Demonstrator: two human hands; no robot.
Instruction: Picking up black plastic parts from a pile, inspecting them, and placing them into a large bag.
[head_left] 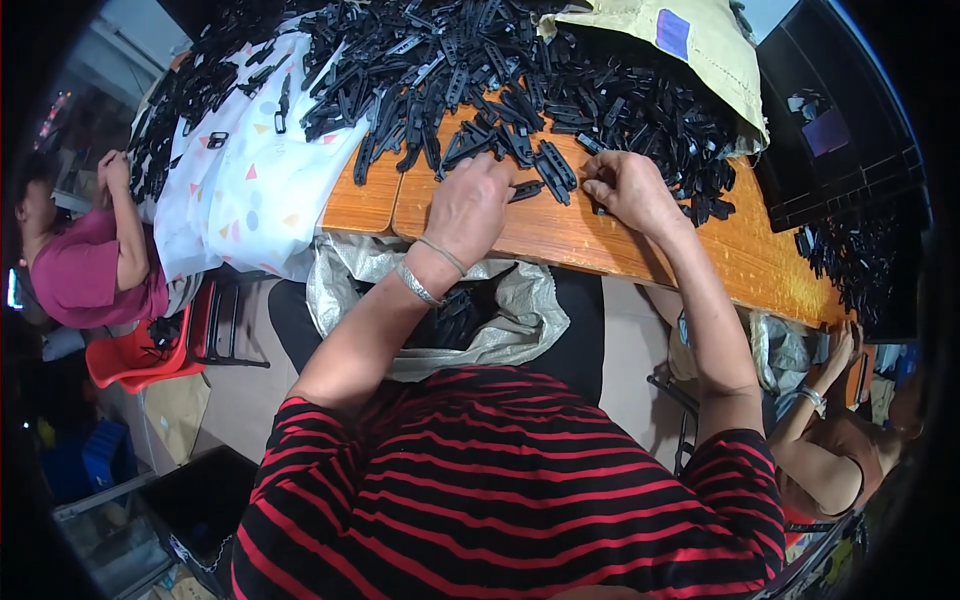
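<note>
Long, narrow black plastic parts (455,75) lie heaped on the wooden table (640,245). At the near edge of the heap, my left hand (470,208) is closed, its fingers bent down and partly hidden. One black plastic part (526,190) sticks out beside those fingers, apparently in their grip. My right hand (634,192) is curled, thumb and forefinger drawn together low over the table. Whatever it pinches, if anything, is hidden. Between both hands lies a small cluster of black parts (555,172).
An open woven sack (535,310) with black parts inside sits at my lap. White patterned sheeting (245,180) covers the table's left side. A tan sack (690,60) lies at the back right beside a dark crate (850,130). People sit at both sides; a red chair (140,362) stands left.
</note>
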